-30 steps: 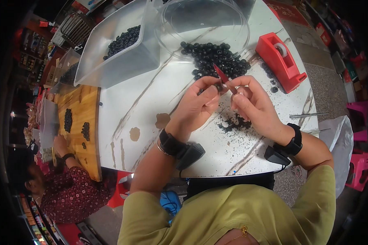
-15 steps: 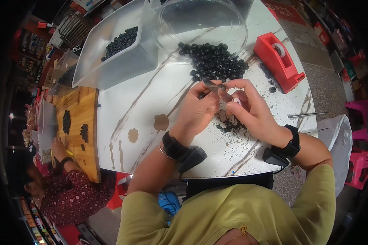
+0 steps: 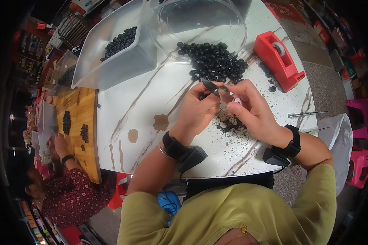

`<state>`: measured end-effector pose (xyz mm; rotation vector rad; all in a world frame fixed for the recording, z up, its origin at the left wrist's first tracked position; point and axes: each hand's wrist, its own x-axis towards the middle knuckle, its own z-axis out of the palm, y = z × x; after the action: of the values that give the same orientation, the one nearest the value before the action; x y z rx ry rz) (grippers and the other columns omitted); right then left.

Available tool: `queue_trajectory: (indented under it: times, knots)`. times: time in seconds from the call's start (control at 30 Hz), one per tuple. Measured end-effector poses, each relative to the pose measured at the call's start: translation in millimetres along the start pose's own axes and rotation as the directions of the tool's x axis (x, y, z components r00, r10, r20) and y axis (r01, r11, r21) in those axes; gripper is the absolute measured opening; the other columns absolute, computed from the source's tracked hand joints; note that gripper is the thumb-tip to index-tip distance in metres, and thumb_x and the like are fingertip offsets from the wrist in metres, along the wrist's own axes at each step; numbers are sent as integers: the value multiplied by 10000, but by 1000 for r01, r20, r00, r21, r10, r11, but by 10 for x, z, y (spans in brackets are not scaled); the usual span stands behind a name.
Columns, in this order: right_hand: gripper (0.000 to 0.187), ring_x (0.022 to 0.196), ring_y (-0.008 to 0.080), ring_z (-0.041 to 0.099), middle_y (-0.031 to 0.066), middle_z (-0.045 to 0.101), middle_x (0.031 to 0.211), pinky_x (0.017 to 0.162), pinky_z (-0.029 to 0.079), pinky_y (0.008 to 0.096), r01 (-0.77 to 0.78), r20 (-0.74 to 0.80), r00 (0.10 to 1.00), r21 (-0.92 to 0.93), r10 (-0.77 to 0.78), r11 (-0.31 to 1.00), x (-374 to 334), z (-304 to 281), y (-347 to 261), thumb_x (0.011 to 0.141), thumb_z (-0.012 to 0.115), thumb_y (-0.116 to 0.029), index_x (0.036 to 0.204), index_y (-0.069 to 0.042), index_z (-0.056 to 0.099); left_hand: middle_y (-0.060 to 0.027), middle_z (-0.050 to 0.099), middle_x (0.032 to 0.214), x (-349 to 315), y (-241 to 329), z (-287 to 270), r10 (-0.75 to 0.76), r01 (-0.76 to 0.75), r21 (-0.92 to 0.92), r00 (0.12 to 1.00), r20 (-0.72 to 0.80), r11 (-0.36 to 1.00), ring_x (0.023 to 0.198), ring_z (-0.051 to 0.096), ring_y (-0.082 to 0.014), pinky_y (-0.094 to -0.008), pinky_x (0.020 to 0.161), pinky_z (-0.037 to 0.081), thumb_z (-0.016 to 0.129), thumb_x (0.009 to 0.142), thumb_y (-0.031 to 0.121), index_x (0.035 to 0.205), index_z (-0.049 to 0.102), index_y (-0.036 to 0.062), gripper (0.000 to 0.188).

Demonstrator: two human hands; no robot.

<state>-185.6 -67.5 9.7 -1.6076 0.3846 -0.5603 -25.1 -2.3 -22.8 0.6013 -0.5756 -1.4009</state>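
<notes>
Knife [image 3: 209,85], slanting between fingers [image 3: 244,87], dark bead [image 3: 223,88] seemingly alongside

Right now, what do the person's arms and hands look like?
Short yellow-green sleeves; black wrist straps, each with a boxy dark device and thin dark cable; a thin, light bracelet on the left side, too. No gloves on the left hand or right hand.

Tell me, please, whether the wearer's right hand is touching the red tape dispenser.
Apart: the head view shows white tabletop between the right hand and the red tape dispenser.
</notes>
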Motion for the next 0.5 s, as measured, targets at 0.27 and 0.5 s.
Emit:
queue_trajectory:
  times: [0.27, 0.5]
  knots:
    - [261, 784, 61, 454, 56, 498, 1010, 680, 408, 207, 25, -13, 1000, -58, -25, 998, -10, 23, -17, 874, 473, -86, 1118, -27, 399, -66, 571, 971, 11, -3, -5, -6, 8, -37, 998, 57, 999, 915, 543, -157, -280, 805, 433, 533, 817, -16, 1015, 550, 28, 204]
    - [273, 810, 54, 447, 39, 501, 973, 690, 384, 195, 21, 18, 1000, -140, -19, 990, 3, -13, -41, 861, 479, -51, 1123, -30, 405, -26, 570, 897, 15, 11, -32, -23, 23, 17, 1000, 4, 1000, 719, 499, -64, -192, 580, 369, 534, 818, -2, 985, 568, 49, 178]
